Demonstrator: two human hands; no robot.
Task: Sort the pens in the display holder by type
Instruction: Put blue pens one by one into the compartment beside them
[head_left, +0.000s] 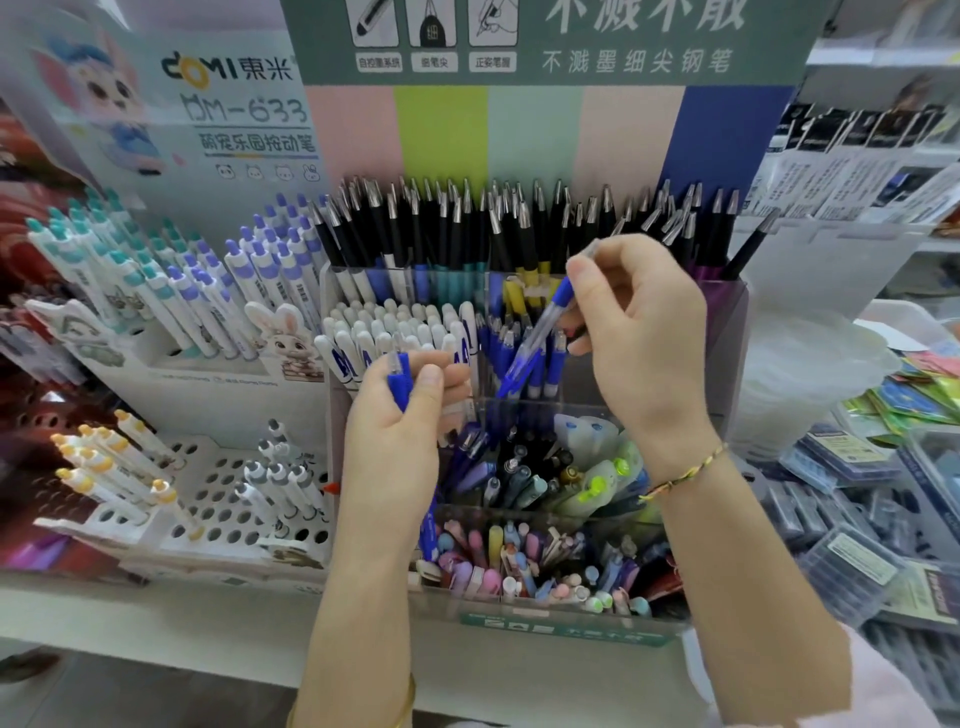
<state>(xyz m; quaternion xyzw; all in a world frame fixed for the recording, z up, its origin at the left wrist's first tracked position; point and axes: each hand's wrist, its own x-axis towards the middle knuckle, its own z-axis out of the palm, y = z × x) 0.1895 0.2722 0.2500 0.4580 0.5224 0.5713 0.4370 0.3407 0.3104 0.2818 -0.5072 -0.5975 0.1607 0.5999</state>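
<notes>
In the clear display holder (730, 343) at frame centre, we should aim for the middle-row compartment of matching blue pens (555, 364). Our right hand (644, 332) pinches a blue pen (535, 340) tip-down above it, and we would lower it straight in. Our left hand (400, 421), centre-left, grips a second blue pen (400, 382), likely for the same compartment.

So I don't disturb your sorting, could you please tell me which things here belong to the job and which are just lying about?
In the job: clear acrylic display holder; clear blue-capped pen in the right hand; blue pen in the left hand.
Lying about: white perforated pen rack; white pens with purple tops; dark plastic-wrapped packets.
</notes>
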